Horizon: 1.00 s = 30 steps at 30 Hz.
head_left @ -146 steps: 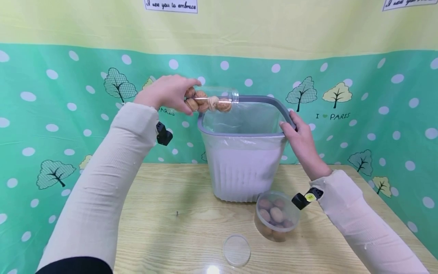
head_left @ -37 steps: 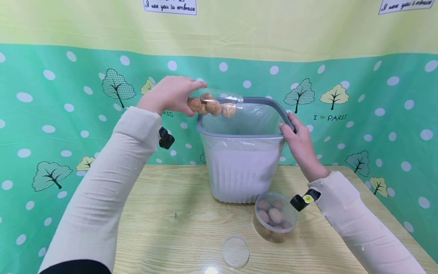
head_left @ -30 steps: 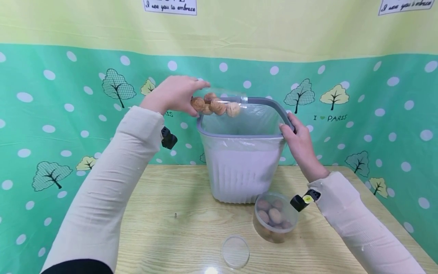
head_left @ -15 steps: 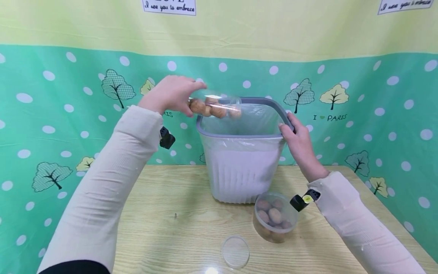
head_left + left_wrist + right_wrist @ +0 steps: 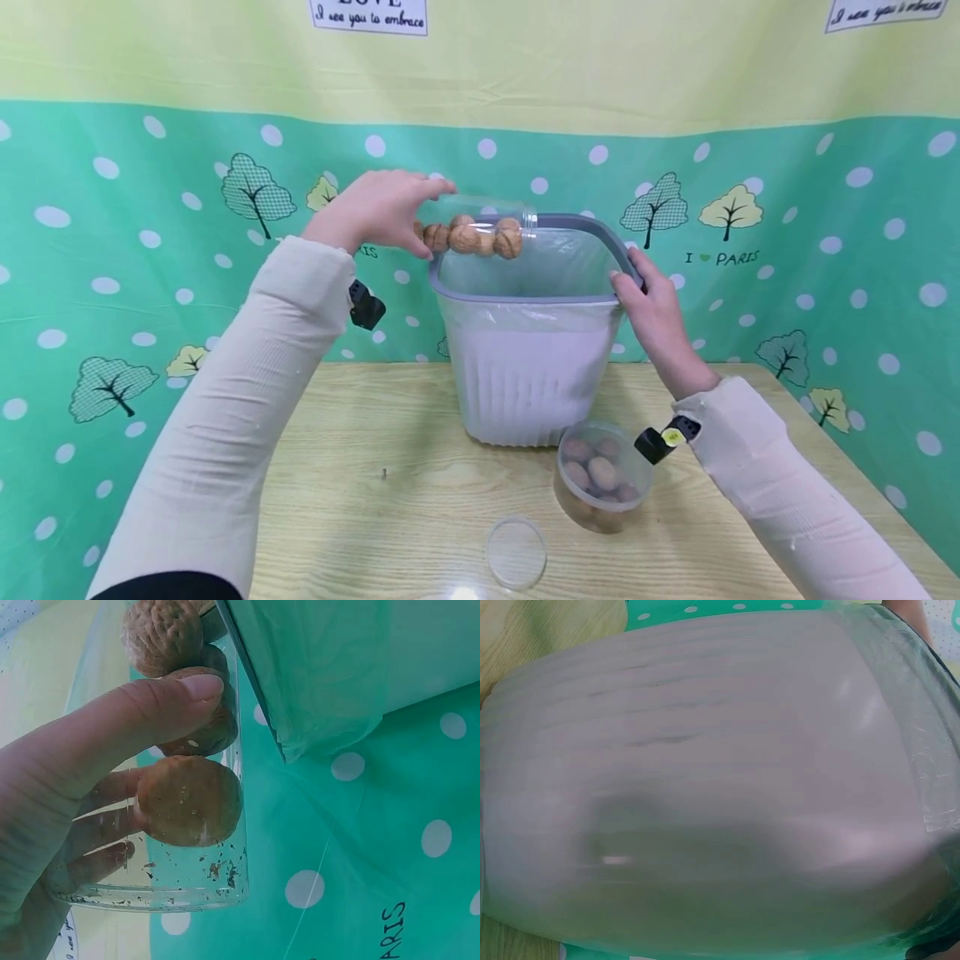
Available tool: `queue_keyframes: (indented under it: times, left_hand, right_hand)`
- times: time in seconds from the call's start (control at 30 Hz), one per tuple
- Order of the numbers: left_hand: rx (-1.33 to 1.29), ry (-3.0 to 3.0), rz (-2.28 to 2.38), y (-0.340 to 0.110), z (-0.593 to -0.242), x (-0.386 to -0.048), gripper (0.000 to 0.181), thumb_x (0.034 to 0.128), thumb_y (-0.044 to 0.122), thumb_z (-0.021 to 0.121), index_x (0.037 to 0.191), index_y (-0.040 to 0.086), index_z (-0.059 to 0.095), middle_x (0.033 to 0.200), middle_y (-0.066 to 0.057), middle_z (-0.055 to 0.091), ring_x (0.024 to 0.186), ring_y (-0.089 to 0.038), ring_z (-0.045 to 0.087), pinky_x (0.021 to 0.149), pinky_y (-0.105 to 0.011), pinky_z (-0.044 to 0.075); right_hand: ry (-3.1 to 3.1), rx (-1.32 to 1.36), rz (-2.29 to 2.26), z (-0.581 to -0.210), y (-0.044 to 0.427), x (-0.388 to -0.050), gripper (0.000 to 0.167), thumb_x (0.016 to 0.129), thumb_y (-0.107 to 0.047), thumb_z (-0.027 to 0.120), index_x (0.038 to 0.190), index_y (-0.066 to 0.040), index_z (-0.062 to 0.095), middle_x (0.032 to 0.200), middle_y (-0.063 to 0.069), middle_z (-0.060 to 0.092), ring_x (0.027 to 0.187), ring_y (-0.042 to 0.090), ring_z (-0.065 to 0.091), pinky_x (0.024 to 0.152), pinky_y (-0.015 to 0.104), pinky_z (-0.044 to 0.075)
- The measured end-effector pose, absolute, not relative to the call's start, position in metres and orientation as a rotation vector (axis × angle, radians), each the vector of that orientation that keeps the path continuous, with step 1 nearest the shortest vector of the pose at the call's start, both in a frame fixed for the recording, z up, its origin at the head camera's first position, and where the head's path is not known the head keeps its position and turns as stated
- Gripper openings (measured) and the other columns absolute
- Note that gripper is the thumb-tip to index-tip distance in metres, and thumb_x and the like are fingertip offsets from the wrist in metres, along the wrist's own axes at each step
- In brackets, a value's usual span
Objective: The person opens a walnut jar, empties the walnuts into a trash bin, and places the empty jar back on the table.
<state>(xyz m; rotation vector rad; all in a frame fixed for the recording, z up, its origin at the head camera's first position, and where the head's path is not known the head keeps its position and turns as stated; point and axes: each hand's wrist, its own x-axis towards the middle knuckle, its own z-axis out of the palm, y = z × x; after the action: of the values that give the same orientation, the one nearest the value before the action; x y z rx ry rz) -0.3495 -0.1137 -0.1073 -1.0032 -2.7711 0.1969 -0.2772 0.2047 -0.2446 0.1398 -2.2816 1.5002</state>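
My left hand [image 5: 378, 208] holds a clear plastic jar [image 5: 480, 206] of walnuts [image 5: 508, 242] by its base end. Lying nearly level, the jar has its uncapped mouth pointing right, over the left rim of a white bin [image 5: 532, 367]. Up close in the left wrist view, the thumb of my left hand [image 5: 97, 750] presses along the jar [image 5: 180, 896], with walnuts [image 5: 191, 801] and dark crumbs inside. My right hand [image 5: 656, 312] grips the bin's grey rim at the right. In the right wrist view the bin wall [image 5: 742, 750] fills most of the picture.
A translucent tub [image 5: 573, 504] of round brown nuts stands at the bin's front right. Nearer me, a clear round lid [image 5: 517, 553] lies on the wooden table [image 5: 337, 500]. Behind hangs a green and yellow printed cloth [image 5: 585, 92]. One small dark bit [image 5: 384, 473] lies left.
Since the earliest frame the jar has shifted slightly right over the bin. It slid right, back left, then slightly right again, and the walnuts rolled inside. My right hand keeps its place on the rim.
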Motion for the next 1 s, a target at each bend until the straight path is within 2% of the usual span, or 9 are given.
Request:
queue_keyframes:
  times: [0.07,0.17,0.23,0.37,0.43,0.5,0.6,0.83,1.0]
  left_hand:
    - [-1.001,-2.767,0.207,-0.1144,-0.1072,-0.3493,0.084,0.0748,0.032,0.079,0.145,0.015,0.035,0.143,-0.010,0.044,0.124,-0.031,0.045,0.097,-0.050,0.041]
    - [-1.000,-2.758,0.219,-0.1155,-0.1070,-0.3495,0.084,0.0747,0.031,0.078,0.145,0.015,0.036,0.142,-0.011,0.045,0.122,-0.030,0.047,0.096,-0.049,0.042]
    - [-1.001,-2.751,0.227,-0.1160,-0.1068,-0.3492,0.083,0.0746,0.031,0.078,0.144,0.014,0.036,0.141,-0.011,0.046,0.119,-0.030,0.049,0.094,-0.049,0.043]
    - [-1.005,-2.744,0.234,-0.1164,-0.1060,-0.3486,0.082,0.0746,0.030,0.078,0.144,0.014,0.036,0.138,-0.010,0.048,0.115,-0.029,0.051,0.093,-0.048,0.044]
    - [-1.004,-2.744,0.239,-0.1165,-0.1057,-0.3483,0.082,0.0747,0.031,0.078,0.144,0.015,0.036,0.138,-0.010,0.049,0.114,-0.029,0.051,0.093,-0.048,0.044]
    - [-1.004,-2.744,0.246,-0.1165,-0.1053,-0.3481,0.082,0.0747,0.031,0.078,0.144,0.015,0.036,0.138,-0.010,0.049,0.113,-0.029,0.051,0.092,-0.048,0.044]
    - [-1.001,-2.743,0.249,-0.1164,-0.1051,-0.3477,0.083,0.0744,0.030,0.078,0.144,0.015,0.036,0.136,-0.010,0.050,0.111,-0.029,0.052,0.091,-0.048,0.044]
    - [-1.009,-2.734,0.250,-0.1162,-0.1053,-0.3478,0.083,0.0744,0.029,0.078,0.144,0.014,0.036,0.135,-0.010,0.051,0.111,-0.029,0.052,0.092,-0.047,0.044]
    - [-1.005,-2.733,0.252,-0.1163,-0.1053,-0.3481,0.082,0.0744,0.029,0.078,0.143,0.014,0.037,0.134,-0.010,0.052,0.108,-0.028,0.053,0.091,-0.047,0.045]
  right_hand:
    - [-2.278,0.144,1.511,-0.2442,0.2044,-0.2770,0.063,0.097,-0.040,0.042,0.151,-0.016,0.021,0.101,0.013,0.047,0.076,0.017,0.039,0.066,0.030,0.035]
    - [-2.264,0.155,1.525,-0.2440,0.2041,-0.2769,0.063,0.096,-0.040,0.042,0.151,-0.014,0.021,0.130,0.016,0.045,0.088,0.021,0.039,0.071,0.032,0.035]
    - [-2.263,0.160,1.522,-0.2440,0.2041,-0.2769,0.064,0.096,-0.041,0.042,0.151,-0.014,0.020,0.130,0.016,0.045,0.088,0.019,0.039,0.071,0.030,0.035]
    - [-2.260,0.161,1.516,-0.2444,0.2038,-0.2771,0.065,0.096,-0.041,0.042,0.150,-0.013,0.021,0.097,0.009,0.042,0.071,0.020,0.031,0.061,0.031,0.033]
    - [-2.255,0.165,1.519,-0.2445,0.2039,-0.2772,0.065,0.096,-0.041,0.042,0.150,-0.012,0.021,0.101,0.010,0.044,0.073,0.020,0.032,0.061,0.031,0.033]
    - [-2.256,0.168,1.525,-0.2444,0.2040,-0.2770,0.065,0.096,-0.041,0.042,0.150,-0.012,0.021,0.120,0.012,0.047,0.085,0.019,0.036,0.068,0.030,0.034]
    - [-2.260,0.160,1.529,-0.2449,0.2043,-0.2771,0.064,0.096,-0.041,0.042,0.151,-0.014,0.021,0.125,0.015,0.045,0.084,0.020,0.036,0.068,0.031,0.034]
    - [-2.272,0.148,1.538,-0.2451,0.2051,-0.2771,0.063,0.097,-0.041,0.041,0.151,-0.018,0.019,0.109,0.013,0.045,0.076,0.019,0.033,0.060,0.031,0.033]
    - [-2.269,0.150,1.540,-0.2444,0.2048,-0.2775,0.063,0.097,-0.041,0.041,0.151,-0.017,0.020,0.130,0.014,0.044,0.080,0.022,0.034,0.061,0.032,0.033]
